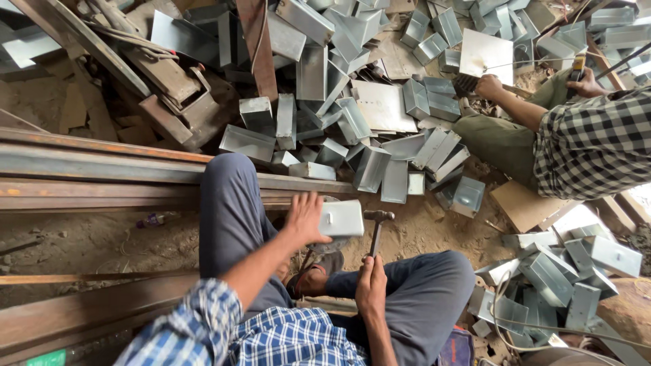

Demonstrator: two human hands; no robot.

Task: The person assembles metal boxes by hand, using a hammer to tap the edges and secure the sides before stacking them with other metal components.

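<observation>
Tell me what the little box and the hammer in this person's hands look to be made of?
The box under the left hand looks like thin sheet metal, probably galvanised steel: pale grey, dull sheen, crisp folded edges, like the piled boxes behind. The hammer in the right hand has a dark, matt head, seemingly steel; its handle is dark too, and wood or metal cannot be told.

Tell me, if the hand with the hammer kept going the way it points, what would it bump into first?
Probably the bent metal box: the right hand aims its hammer up beside it, though depth is unclear.
</observation>
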